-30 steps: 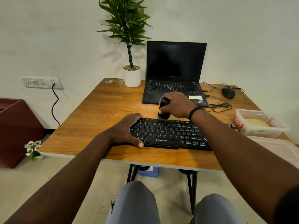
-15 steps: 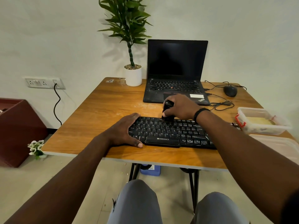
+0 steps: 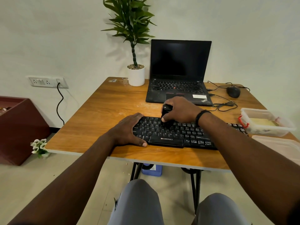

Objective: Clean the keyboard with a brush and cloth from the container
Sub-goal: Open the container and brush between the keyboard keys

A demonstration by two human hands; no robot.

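Observation:
A black keyboard [image 3: 177, 133] lies across the near part of the wooden table [image 3: 100, 114]. My left hand [image 3: 128, 129] rests on its left end, palm down, thumb along the front edge. My right hand [image 3: 180, 109] grips a short black brush [image 3: 165, 111] and holds it upright on the upper key rows, left of the middle. A clear plastic container [image 3: 266, 122] with a red clip stands at the table's right edge; something pale yellow lies inside it.
An open black laptop [image 3: 178, 75] stands behind the keyboard, a potted plant [image 3: 135, 73] to its left. A black mouse [image 3: 233, 92] and loose cables [image 3: 225, 105] lie at the back right. A translucent lid [image 3: 279, 146] sits near the right front corner.
My right hand has drawn the brush from the keyboard's back edge a little toward me, onto the upper key rows. My left hand has stayed in place.

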